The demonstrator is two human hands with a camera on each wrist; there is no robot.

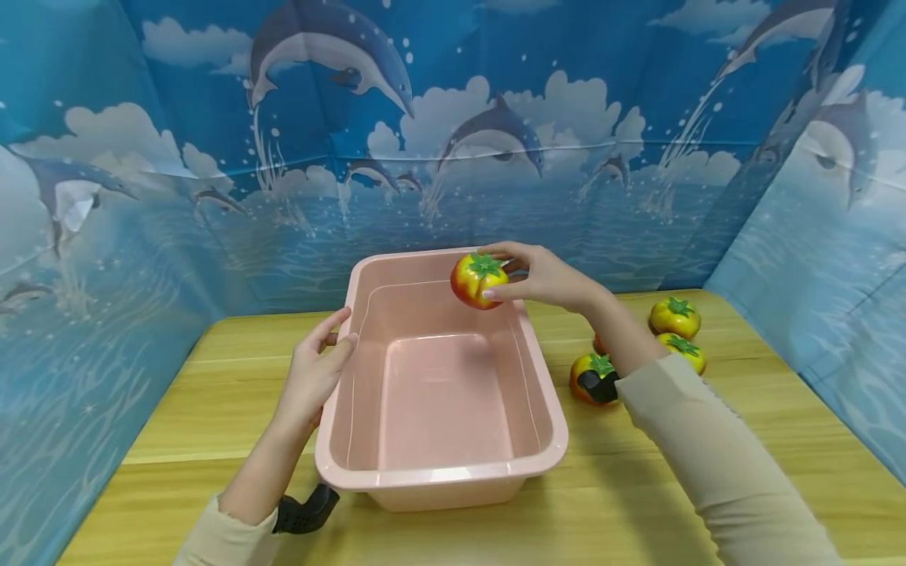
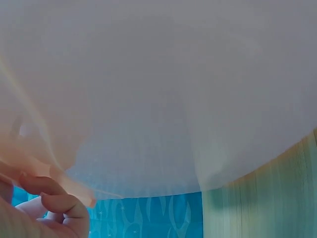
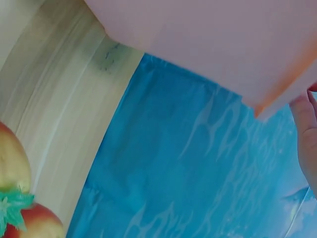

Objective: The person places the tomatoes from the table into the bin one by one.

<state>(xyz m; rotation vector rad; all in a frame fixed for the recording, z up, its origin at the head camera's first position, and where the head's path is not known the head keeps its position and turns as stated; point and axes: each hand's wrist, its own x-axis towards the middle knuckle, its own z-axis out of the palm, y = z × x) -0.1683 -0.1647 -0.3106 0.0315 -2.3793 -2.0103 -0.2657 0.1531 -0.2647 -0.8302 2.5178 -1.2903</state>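
A deep pink plastic basin point(image 1: 440, 476) stands on the table. My left hand point(image 1: 311, 377) grips its left rim, with the thumb over the edge; curled fingers point(image 2: 64, 203) show beside the rim in the left wrist view. Over the far right part of the basin, my right hand point(image 1: 548, 277) holds a red-and-yellow tomato point(image 1: 467, 281) with a green leafy top. Thumb and fingers pinch it from the right side, above the basin's floor. Inside the basin only the bare pink bottom shows. The right wrist view catches part of the right hand point(image 3: 308, 139) but not the held tomato.
Right of the basin, several similar tomatoes lie on the wooden table point(image 1: 764, 440): one at the back point(image 1: 672, 318), others nearer, partly hidden by the right forearm. A blue dolphin-print curtain point(image 1: 453, 204) encloses the table at the back and sides.
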